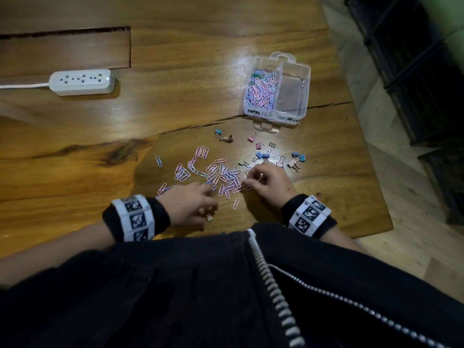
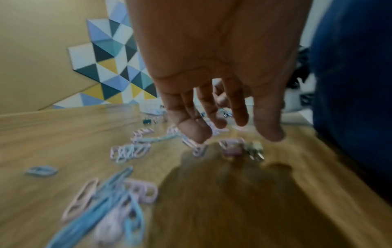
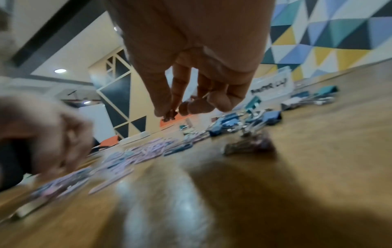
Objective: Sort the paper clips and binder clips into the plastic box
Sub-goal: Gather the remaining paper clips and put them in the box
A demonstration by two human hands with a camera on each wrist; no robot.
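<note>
- Plastic box (image 1: 302, 71): clear, two compartments, stands on the wooden table (image 1: 175, 46) at the far right, beyond the loose clips. Its left compartment holds a heap of pastel paper clips; its right compartment appears bare. Handwritten labels on the near wall, only partly legible.
- Power strip (image 1: 81, 82): white, lying far left on the table, well apart from the box.
- Left hand (image 1: 192, 204): fingers hang down, loosely spread, over the near-left edge of the loose clips; holds nothing visible in the left wrist view.
- Right hand (image 1: 267, 182): thumb and fingers pinched together on something small and dark at the near-right edge of the pile; the right wrist view is too blurred to identify it.
- Paper clips (image 1: 213, 172): pink, blue and lilac, scattered flat between the hands and the box.
- Binder clips (image 1: 262, 155): small, blue, pink and pale, strewn between the paper clips and the box, none inside it.
</note>
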